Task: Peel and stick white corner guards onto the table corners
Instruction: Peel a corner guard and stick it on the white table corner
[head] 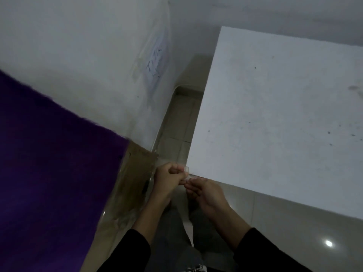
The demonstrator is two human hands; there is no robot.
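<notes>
A white table [275,114] fills the right half of the view, its near left corner at the lower middle. Right at that corner sits a small pale corner guard [186,172], partly hidden by fingers. My left hand [169,178] has its fingers curled and pinches the guard from the left. My right hand [204,190] pinches it from below, fingertips meeting those of the left hand. Whether the guard touches the table corner is unclear in the dim, blurred view.
A purple cloth [49,173] covers a surface at the left, with a brown cardboard box [135,173] beside it. A white wall [88,55] with a taped paper note [157,63] stands behind. Tiled floor [275,232] lies below the table.
</notes>
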